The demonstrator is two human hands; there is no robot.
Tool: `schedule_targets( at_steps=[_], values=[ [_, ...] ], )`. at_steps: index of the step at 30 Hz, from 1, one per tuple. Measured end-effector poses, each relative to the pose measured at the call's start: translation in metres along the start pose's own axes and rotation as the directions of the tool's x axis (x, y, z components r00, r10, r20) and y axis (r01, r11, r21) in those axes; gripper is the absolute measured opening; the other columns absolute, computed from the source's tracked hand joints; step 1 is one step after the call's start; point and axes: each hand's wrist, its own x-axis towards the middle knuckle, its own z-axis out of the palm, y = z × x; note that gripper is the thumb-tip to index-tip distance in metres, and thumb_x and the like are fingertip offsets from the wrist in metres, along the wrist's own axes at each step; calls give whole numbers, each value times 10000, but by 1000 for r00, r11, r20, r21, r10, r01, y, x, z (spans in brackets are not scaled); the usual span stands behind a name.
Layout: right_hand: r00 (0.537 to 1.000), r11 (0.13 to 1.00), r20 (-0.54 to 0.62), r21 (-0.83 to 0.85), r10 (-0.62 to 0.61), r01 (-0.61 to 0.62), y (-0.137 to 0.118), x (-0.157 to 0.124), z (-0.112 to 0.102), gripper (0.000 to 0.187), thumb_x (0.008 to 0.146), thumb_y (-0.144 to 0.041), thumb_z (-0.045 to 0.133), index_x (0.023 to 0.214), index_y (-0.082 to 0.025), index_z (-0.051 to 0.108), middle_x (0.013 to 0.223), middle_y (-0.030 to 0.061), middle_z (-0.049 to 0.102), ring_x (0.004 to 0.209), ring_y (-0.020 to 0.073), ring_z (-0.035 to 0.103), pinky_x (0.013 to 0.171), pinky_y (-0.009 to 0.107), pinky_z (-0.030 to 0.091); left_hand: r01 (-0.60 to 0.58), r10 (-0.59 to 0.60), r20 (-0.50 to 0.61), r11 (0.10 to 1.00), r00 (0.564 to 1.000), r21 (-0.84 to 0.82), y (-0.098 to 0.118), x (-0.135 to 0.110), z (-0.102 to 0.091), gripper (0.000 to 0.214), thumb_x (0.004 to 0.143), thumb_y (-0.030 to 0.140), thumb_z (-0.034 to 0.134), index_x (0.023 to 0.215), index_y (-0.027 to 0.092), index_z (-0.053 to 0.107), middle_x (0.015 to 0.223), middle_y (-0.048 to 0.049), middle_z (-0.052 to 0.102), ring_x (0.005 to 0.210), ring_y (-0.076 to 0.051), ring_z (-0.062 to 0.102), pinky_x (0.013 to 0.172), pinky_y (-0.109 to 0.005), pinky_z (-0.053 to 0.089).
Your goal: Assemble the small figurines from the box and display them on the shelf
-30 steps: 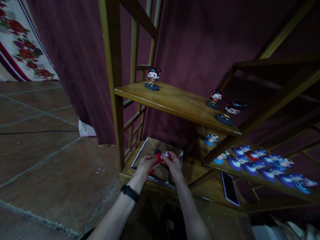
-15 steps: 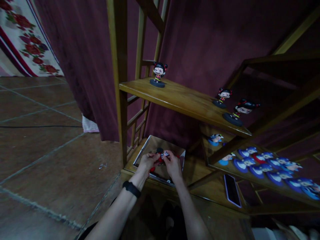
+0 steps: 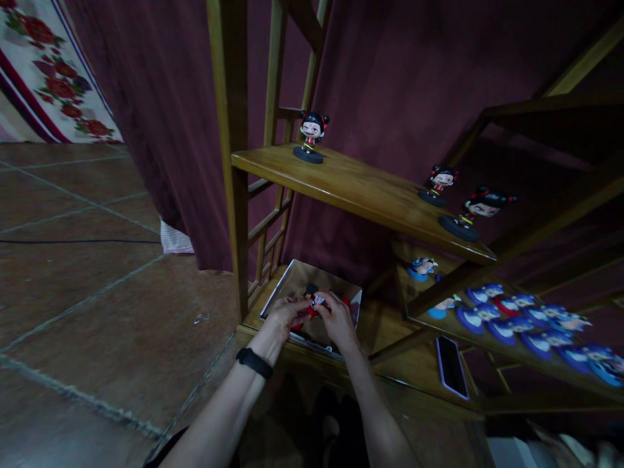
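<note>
Over an open cardboard box [image 3: 287, 281], both my hands meet on one small figurine [image 3: 316, 300] with red, white and black parts. My left hand [image 3: 288, 313], a black band on its wrist, has its fingers closed on the figurine's left side. The thumb and fingers of my right hand [image 3: 335, 313] pinch it from the right. Much of the figurine is hidden by my fingers. Other red pieces [image 3: 347, 303] lie in the box, partly covered by my hands.
On the wooden shelf [image 3: 365, 195] above stand three black-haired figurines on dark bases, one at left [image 3: 312, 133]. Several blue-and-white figurines [image 3: 507, 325] fill the lower right shelf. A phone [image 3: 452, 367] lies right of the box. A dark red curtain [image 3: 160, 130] hangs at left.
Both hands stay on the figurine above the box, with my fingers slightly shifted around it. The camera view has moved a little.
</note>
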Motion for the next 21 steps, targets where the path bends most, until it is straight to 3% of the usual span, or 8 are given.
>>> schedule_targets(
  at_steps=[3,5,8,10,15,21],
  values=[
    [999,997,-35,72,32,-30,-2,-3,3,266,773,-231,502,1021,-265,591,1005,25,608,934,176,544,852,308,404,-30,29,-37,999,999,-35,-3,3,0,194,531,69,741,597,105,562,572,-50,643,522,-151,618,546,-278,530],
    [993,970,-76,232,93,-73,0,-4,6,315,764,-258,518,1077,-259,561,1020,33,611,936,176,549,850,313,414,-35,34,-10,998,999,-55,-3,6,-3,183,544,73,738,623,100,575,583,-57,647,530,-149,622,548,-266,531],
    [973,849,-116,517,200,-113,6,-5,10,440,742,-319,552,1172,-249,490,1059,40,605,914,165,565,825,306,439,-19,22,28,996,999,-81,-1,10,-8,154,584,83,721,678,92,600,601,-76,655,547,-149,632,547,-241,530],
    [956,791,-134,597,262,-133,11,-7,11,413,718,-365,576,1107,-228,547,1070,47,606,943,174,558,841,312,433,21,-15,61,996,998,-89,1,11,-11,134,617,94,701,719,82,615,638,-99,666,571,-157,642,551,-232,531],
    [945,611,44,753,324,-245,15,-10,17,376,681,-411,605,987,-193,613,1003,68,639,890,199,589,747,323,473,56,-46,79,991,996,-122,-2,4,-9,103,670,80,651,767,97,622,667,-89,673,572,-143,643,558,-213,530],
    [916,463,111,835,385,-296,13,-6,17,370,608,-376,672,913,-169,635,952,79,658,838,202,613,678,303,484,-26,34,88,995,996,-98,-5,0,-1,200,655,72,665,846,118,628,713,-84,681,589,-145,649,590,-234,539]
  ],
)
